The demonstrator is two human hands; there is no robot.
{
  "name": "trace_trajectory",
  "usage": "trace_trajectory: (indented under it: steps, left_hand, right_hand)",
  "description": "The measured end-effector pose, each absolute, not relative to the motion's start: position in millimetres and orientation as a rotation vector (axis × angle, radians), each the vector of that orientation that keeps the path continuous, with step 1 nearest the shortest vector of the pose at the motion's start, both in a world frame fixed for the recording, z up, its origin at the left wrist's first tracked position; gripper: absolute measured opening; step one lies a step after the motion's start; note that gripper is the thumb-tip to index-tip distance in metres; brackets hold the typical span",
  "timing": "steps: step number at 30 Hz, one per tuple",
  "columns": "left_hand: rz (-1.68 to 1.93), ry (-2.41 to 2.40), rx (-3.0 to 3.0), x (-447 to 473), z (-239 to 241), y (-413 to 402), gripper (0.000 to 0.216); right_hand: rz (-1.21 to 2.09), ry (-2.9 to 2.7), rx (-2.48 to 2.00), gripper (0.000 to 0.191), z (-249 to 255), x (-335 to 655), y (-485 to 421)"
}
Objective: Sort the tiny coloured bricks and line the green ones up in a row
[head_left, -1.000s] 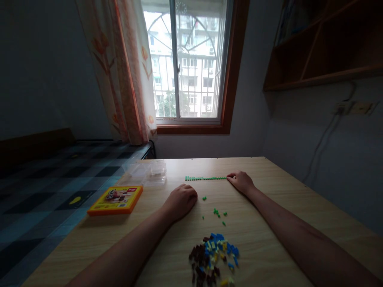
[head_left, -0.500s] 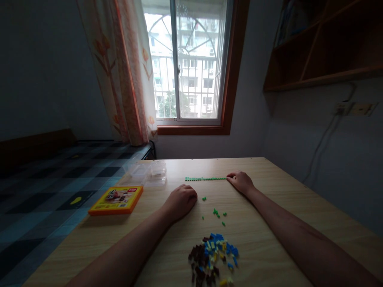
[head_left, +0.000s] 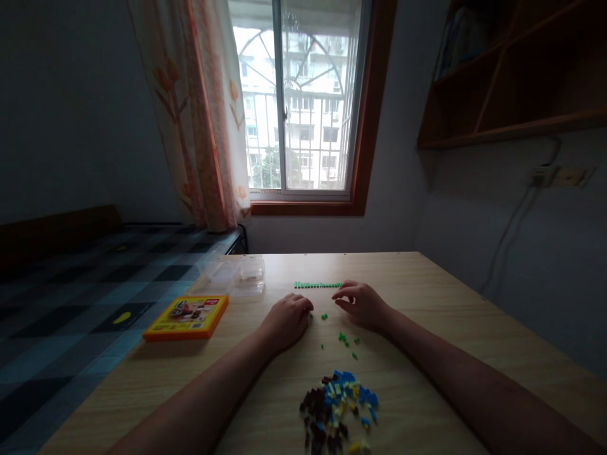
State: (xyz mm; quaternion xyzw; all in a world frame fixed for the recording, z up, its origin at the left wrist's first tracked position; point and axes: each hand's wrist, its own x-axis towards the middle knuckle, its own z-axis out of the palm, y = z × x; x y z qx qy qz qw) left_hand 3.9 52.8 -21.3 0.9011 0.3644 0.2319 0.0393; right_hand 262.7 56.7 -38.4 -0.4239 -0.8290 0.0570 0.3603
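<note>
My left hand (head_left: 288, 320) rests on the wooden table with its fingers curled, and a small green toy brick (head_left: 310, 315) shows at the fingertips. To its right, my right hand (head_left: 363, 306) hovers low with thumb and forefinger apart and nothing visible between them. Behind the hands runs a straight row of green toy bricks (head_left: 313, 285); my right hand hides its right end. Between the hands lies a small green cluster (head_left: 324, 316). Several loose green bricks (head_left: 343, 337) are scattered nearer to me.
A mixed pile of brown, blue and yellow bricks (head_left: 336, 401) lies at the front. On the left are an orange-yellow box (head_left: 187, 317) and clear plastic trays (head_left: 232, 275). A bed (head_left: 95, 303) with a checked cover adjoins the table (head_left: 450, 328).
My right hand has left the right end of the green row, coming left and nearer, and its fingers have parted. A green brick now shows at my left fingertips.
</note>
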Motion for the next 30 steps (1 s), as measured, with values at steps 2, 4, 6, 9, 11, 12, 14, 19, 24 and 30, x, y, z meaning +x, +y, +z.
trace_trajectory:
  steps: [2,4,6,9,11,12,14,19,24,30]
  left_hand:
    - [0.704,1.107,2.772,3,-21,53,0.022]
    - [0.697,1.103,2.777,3,-21,52,0.022]
    - [0.696,1.105,2.778,4,-21,52,0.021]
    - [0.694,1.11,2.776,4,-20,51,0.021]
    - [0.69,1.111,2.777,4,-20,51,0.021]
    - [0.689,1.108,2.779,4,-20,51,0.021]
    - [0.688,1.105,2.783,4,-20,52,0.021]
    - [0.682,1.102,2.785,5,-20,52,0.02]
    - [0.682,1.103,2.786,5,-20,52,0.02]
    - [0.695,1.094,2.78,5,-19,52,0.021]
  right_hand:
    - [0.223,-2.221,-1.021,0.016,-36,251,50]
    - [0.262,-2.279,-0.987,0.016,-33,245,46]
    - [0.27,-2.296,-0.985,0.014,-31,244,44]
    - [0.258,-2.297,-0.997,0.011,-30,245,44]
    - [0.244,-2.294,-1.005,0.011,-31,246,45]
    - [0.238,-2.289,-1.012,0.013,-31,247,45]
    - [0.234,-2.281,-1.023,0.021,-31,246,45]
    - [0.262,-2.327,-0.993,0.014,-29,246,42]
    - [0.26,-2.318,-0.991,0.01,-31,248,45]
    - [0.265,-2.313,-1.007,0.006,-31,251,48]
